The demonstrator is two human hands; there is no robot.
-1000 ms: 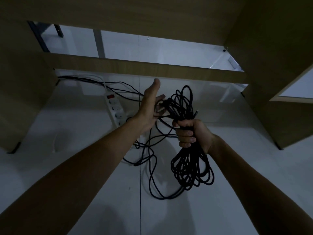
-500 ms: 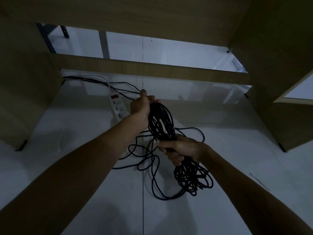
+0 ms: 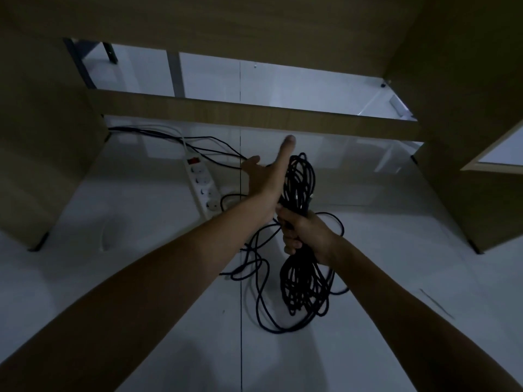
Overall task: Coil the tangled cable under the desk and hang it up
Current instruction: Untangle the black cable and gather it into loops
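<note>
Your right hand (image 3: pixel 307 236) gripping the black cable (image 3: pixel 304 281) coil, left hand (image 3: pixel 268 176) lying flat-fingered against it, loose loops trailing over white floor (image 3: pixel 141 222) beside the power strip (image 3: pixel 202 186) under the desk (image 3: pixel 254 120).

Under the desk (image 3: pixel 254 21), cable (image 3: pixel 301 281) bundle sits centre, gripped mid-length by right hand (image 3: pixel 304 236); upper loops rise behind the fist, lower loops hang to the floor (image 3: pixel 396 278) in front. Left hand (image 3: pixel 268 176) just left of upper loops, touching them, fingers extended. Loose strands trail on the floor left of the bundle. Power strip (image 3: pixel 202 188) on floor, left of left hand. Crossbar (image 3: pixel 198 107) behind both hands. Desk side panels stand at far left and far right.
</note>
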